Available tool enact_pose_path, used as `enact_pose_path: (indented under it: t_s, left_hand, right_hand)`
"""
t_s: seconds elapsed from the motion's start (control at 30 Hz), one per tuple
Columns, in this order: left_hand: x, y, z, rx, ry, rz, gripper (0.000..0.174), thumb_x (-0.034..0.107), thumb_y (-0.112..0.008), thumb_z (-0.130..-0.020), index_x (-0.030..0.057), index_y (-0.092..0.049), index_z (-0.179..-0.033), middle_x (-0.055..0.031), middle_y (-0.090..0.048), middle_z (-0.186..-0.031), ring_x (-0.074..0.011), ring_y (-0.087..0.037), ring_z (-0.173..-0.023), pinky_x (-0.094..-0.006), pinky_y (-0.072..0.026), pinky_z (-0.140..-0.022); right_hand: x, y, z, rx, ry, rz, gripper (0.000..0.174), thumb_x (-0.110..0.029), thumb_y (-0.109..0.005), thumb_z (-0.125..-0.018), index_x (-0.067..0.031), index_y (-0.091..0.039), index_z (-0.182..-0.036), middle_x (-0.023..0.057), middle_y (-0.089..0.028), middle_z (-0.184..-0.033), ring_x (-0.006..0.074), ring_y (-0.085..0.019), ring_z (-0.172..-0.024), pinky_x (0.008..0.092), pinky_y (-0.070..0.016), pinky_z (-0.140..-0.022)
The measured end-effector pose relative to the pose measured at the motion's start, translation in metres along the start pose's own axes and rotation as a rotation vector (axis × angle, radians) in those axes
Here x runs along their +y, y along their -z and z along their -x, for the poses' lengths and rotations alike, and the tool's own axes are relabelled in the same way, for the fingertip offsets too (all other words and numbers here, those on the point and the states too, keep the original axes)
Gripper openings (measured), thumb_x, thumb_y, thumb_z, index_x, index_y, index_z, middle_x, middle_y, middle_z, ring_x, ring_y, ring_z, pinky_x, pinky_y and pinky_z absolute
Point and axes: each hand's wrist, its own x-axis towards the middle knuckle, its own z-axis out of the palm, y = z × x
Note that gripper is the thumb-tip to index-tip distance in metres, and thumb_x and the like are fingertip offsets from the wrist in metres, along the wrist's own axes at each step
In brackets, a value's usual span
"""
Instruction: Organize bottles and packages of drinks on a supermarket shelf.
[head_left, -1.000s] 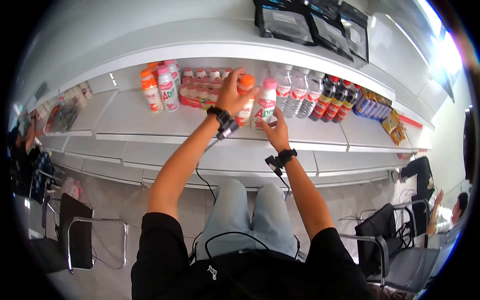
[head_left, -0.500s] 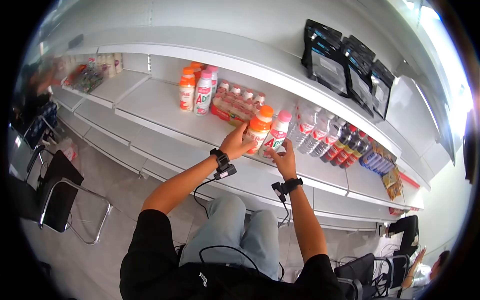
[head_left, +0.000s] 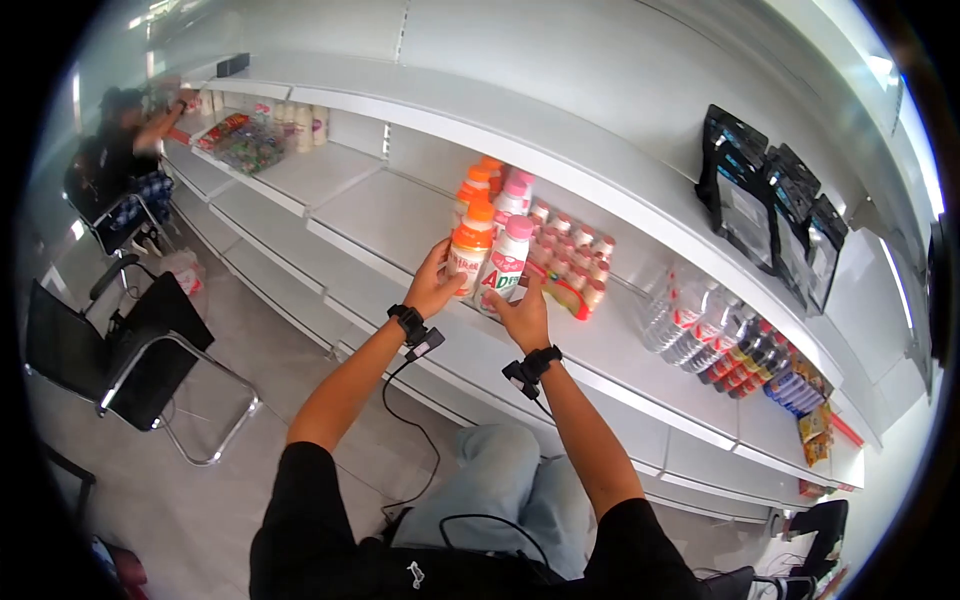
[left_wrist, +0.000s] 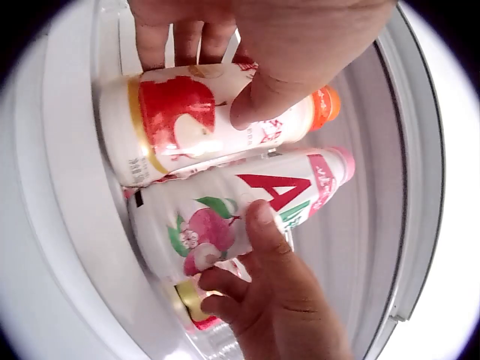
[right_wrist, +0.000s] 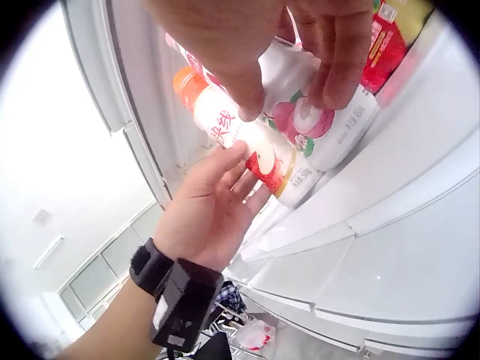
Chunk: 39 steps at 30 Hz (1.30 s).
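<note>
while the left hand (head_left: 433, 285) curls fingers and thumb round the orange-cap bottle (head_left: 470, 252), the right hand (head_left: 522, 312) clasps the pink-cap bottle (head_left: 507, 268) the same way. both bottles are upright and touch side by side at the front edge of the shelf (head_left: 370, 210). whether their bases rest on it or hang just above it, i cannot tell. a matching pair (head_left: 512, 195) stands further back on the same shelf, just beside a multipack (head_left: 572, 268) of small bottles, with water bottles (head_left: 690, 325) well apart to the right. by the look of it, the picking up is done and both grips seem firm. what appears left is to bring the two bottles to a spot on the shelf, set them down and let go.
</note>
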Motion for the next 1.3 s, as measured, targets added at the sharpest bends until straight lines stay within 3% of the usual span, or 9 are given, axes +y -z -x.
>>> enact_pose_path:
  t_s: [0.17, 0.27, 0.43, 0.63, 0.73, 0.97, 1.07, 1.2, 1.3]
  left_hand:
    - [-0.037, 0.038, -0.028, 0.007, 0.109, 0.125, 0.061, 0.002, -0.061, -0.089, 0.0016, -0.034, -0.144, -0.0119, -0.052, -0.135, -0.0194, -0.051, -0.123, -0.0340, -0.0411, -0.105]
    - [-0.052, 0.048, -0.046, -0.032, 0.107, 0.110, 0.059, 0.000, -0.059, -0.090, 0.0000, -0.035, -0.144, -0.0121, -0.053, -0.134, -0.0191, -0.053, -0.122, -0.0331, -0.0427, -0.104]
    - [-0.051, 0.061, -0.052, -0.104, 0.189, 0.082, 0.061, 0.004, -0.062, -0.090, 0.0000, -0.034, -0.145, -0.0120, -0.052, -0.136, -0.0193, -0.052, -0.123, -0.0331, -0.0441, -0.103]
    - [-0.048, 0.063, -0.054, -0.181, 0.194, 0.045, 0.062, 0.007, -0.062, -0.091, 0.0005, -0.034, -0.146, -0.0120, -0.052, -0.137, -0.0206, -0.052, -0.124, -0.0349, -0.0442, -0.103]
    - [-0.051, 0.061, -0.054, -0.200, 0.174, 0.065, 0.061, 0.009, -0.062, -0.093, 0.0012, -0.033, -0.146, -0.0116, -0.051, -0.138, -0.0213, -0.050, -0.127, -0.0349, -0.0418, -0.105]
    - [-0.055, 0.062, -0.052, -0.178, 0.178, -0.029, 0.060, 0.013, -0.064, -0.093, 0.0010, -0.036, -0.145, -0.0119, -0.054, -0.135, -0.0202, -0.052, -0.125, -0.0348, -0.0450, -0.102]
    - [-0.053, 0.061, -0.050, -0.170, 0.207, -0.019, 0.059, 0.017, -0.066, -0.092, 0.0002, -0.041, -0.142, -0.0123, -0.058, -0.131, -0.0195, -0.053, -0.124, -0.0357, -0.0429, -0.104]
    - [-0.059, 0.061, -0.049, -0.150, 0.218, -0.070, 0.064, 0.019, -0.071, -0.088, 0.0008, -0.040, -0.141, -0.0132, -0.057, -0.131, -0.0207, -0.054, -0.122, -0.0362, -0.0395, -0.106]
    - [-0.048, 0.055, -0.047, -0.143, 0.212, -0.131, 0.074, 0.018, -0.075, -0.084, 0.0023, -0.034, -0.143, -0.0134, -0.054, -0.133, -0.0220, -0.053, -0.122, -0.0361, -0.0402, -0.105]
  right_hand:
    - [-0.004, -0.055, -0.035, 0.119, 0.115, 0.098, 0.072, -0.027, -0.083, -0.074, 0.0026, -0.043, -0.125, 0.0218, -0.057, -0.120, 0.0323, -0.063, -0.103, 0.0402, -0.0533, -0.082]
    - [0.009, -0.071, -0.054, 0.150, 0.109, 0.099, 0.072, -0.028, -0.084, -0.073, 0.0039, -0.043, -0.123, 0.0234, -0.061, -0.113, 0.0321, -0.064, -0.102, 0.0396, -0.0533, -0.084]
    - [0.012, -0.078, -0.061, 0.229, 0.053, 0.125, 0.071, -0.027, -0.082, -0.075, 0.0038, -0.042, -0.125, 0.0225, -0.059, -0.119, 0.0328, -0.060, -0.110, 0.0397, -0.0523, -0.087]
    - [0.008, -0.070, -0.049, 0.221, 0.003, 0.132, 0.073, -0.029, -0.079, -0.078, 0.0015, -0.041, -0.131, 0.0198, -0.059, -0.121, 0.0269, -0.068, -0.088, 0.0366, -0.0550, -0.077]
    - [0.002, -0.064, -0.045, 0.183, -0.061, 0.114, 0.069, -0.032, -0.078, -0.079, -0.0040, -0.042, -0.131, 0.0178, -0.056, -0.124, 0.0324, -0.063, -0.103, 0.0412, -0.0529, -0.082]
    - [0.009, -0.073, -0.049, 0.246, 0.028, 0.090, 0.070, -0.031, -0.076, -0.080, -0.0035, -0.040, -0.134, 0.0179, -0.056, -0.123, 0.0330, -0.066, -0.091, 0.0419, -0.0538, -0.074]
    - [0.008, -0.064, -0.043, 0.158, -0.016, 0.132, 0.071, -0.031, -0.076, -0.080, -0.0034, -0.040, -0.135, 0.0194, -0.056, -0.123, 0.0354, -0.066, -0.090, 0.0427, -0.0536, -0.074]
    - [0.034, -0.043, -0.025, 0.054, -0.039, -0.061, 0.067, -0.021, -0.073, -0.085, -0.0025, -0.039, -0.139, 0.0167, -0.058, -0.124, 0.0164, -0.062, -0.074, 0.0292, -0.0517, -0.067]
    - [0.041, -0.025, -0.014, 0.033, -0.078, -0.176, 0.065, -0.017, -0.072, -0.086, -0.0017, -0.039, -0.140, 0.0143, -0.055, -0.129, 0.0117, -0.060, -0.071, 0.0272, -0.0509, -0.067]
